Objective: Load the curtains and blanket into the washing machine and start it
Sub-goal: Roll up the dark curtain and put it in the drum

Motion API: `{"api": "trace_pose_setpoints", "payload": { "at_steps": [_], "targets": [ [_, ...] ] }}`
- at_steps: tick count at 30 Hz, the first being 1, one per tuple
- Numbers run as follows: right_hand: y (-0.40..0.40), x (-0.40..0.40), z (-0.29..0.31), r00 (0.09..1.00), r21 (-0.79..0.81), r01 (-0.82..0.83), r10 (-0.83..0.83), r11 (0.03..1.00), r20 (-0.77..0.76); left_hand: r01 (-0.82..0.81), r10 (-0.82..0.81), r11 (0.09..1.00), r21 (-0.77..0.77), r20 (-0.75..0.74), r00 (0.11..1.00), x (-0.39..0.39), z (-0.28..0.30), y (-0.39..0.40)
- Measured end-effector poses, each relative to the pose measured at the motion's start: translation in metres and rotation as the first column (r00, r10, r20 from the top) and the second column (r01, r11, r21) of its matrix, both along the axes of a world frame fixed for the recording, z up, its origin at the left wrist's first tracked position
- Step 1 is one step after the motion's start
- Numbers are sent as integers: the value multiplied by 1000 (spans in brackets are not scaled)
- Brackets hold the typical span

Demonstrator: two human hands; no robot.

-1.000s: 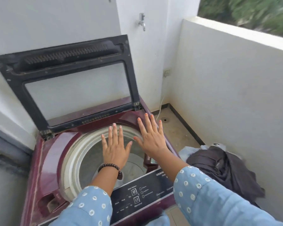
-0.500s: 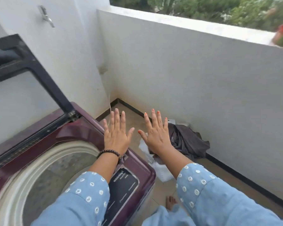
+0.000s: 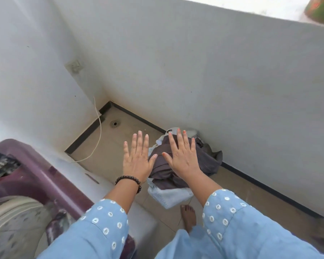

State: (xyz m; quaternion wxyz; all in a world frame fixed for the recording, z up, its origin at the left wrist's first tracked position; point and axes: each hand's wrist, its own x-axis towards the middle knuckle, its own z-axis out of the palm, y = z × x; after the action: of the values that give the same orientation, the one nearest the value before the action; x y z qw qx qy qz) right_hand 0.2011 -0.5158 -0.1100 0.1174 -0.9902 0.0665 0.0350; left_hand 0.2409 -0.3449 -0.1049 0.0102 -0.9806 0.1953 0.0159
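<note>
A pile of laundry lies on the floor against the balcony wall: dark grey-brown curtain cloth (image 3: 208, 161) on top of a pale blue blanket (image 3: 168, 195). My left hand (image 3: 137, 159) and my right hand (image 3: 183, 157) are stretched out flat in the air above the pile, fingers straight and spread, holding nothing. The maroon top-load washing machine (image 3: 37, 176) fills the lower left, its drum opening (image 3: 13, 221) showing at the edge.
White walls meet in a corner ahead, with a wall socket (image 3: 74, 66) and a white cord (image 3: 98, 139) hanging to the floor. A floor drain (image 3: 115, 124) sits in the corner. My bare foot (image 3: 189, 215) stands on the tiles beside the pile.
The view has swung right and down from the washing machine to the floor pile. Both hands stay flat and spread, now over the laundry instead of the drum.
</note>
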Motion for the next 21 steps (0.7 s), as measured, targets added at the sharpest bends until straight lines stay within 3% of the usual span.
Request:
{"api": "trace_pose_setpoints", "payload": {
  "at_steps": [8, 21],
  "targets": [
    [-57, 23, -79, 990, -23, -38, 35, 999, -134, 83, -75, 995, 49, -148, 986, 20, -65, -62],
    [-79, 59, -180, 883, 10, -319, 301, 948, -360, -9, 50, 993, 118, -351, 935, 26, -184, -85]
  ]
}}
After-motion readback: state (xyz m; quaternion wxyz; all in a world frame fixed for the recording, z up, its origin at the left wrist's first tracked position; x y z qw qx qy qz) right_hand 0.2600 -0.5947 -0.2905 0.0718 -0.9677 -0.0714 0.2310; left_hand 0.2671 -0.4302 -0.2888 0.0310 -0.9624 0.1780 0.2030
